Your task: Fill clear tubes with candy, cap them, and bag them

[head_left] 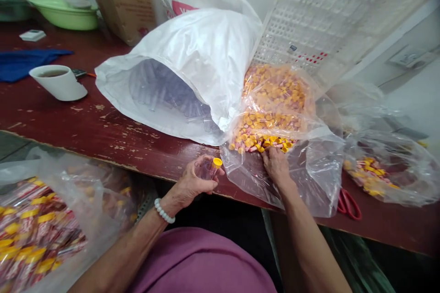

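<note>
The left hand (199,178) pinched clear tubes (205,169), one yellow-capped, above the tabletop's (130,146) front edge. The right hand (276,163) reached among yellow caps (271,121) in a clear bag (309,165); whether its fingers pinched any could not be told.

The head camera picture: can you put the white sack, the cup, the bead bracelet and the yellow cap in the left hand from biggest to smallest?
1. White sack, biggest by far
2. Cup
3. Bead bracelet
4. Yellow cap, smallest
</note>
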Available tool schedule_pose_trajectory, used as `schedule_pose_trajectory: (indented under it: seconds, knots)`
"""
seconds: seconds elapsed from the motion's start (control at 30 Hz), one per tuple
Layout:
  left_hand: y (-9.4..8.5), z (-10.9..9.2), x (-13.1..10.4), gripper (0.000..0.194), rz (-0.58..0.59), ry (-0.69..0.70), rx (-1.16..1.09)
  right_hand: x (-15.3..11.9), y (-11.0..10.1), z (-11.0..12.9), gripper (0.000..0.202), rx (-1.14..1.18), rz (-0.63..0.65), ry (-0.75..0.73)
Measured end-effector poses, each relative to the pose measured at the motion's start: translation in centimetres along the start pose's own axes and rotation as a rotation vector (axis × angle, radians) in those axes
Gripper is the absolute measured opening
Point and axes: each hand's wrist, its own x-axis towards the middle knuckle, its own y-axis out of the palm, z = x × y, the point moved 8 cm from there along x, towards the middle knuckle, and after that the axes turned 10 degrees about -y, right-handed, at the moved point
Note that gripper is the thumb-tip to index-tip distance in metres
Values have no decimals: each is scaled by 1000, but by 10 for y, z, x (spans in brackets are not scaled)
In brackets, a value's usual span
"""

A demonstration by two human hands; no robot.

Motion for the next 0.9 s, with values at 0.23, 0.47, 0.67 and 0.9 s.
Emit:
schedule_pose_trajectory:
  seconds: [0.23, 0.47, 0.67, 0.9]
  knots:
    - [8, 9, -2, 43, 29, -71, -4, 8, 2, 3, 29, 128, 29, 53]
    - [8, 4, 4, 40, -96, 31, 174, -26, -30, 91, 31, 829, -116, 75]
    - [21, -4, 3, 36, -16, 173, 262, -61, -49, 179, 14, 773, -134, -240]
    - [12, -13, 1, 38, -104, 245, 464, -49, -68, 163, 9, 793, -195, -289]
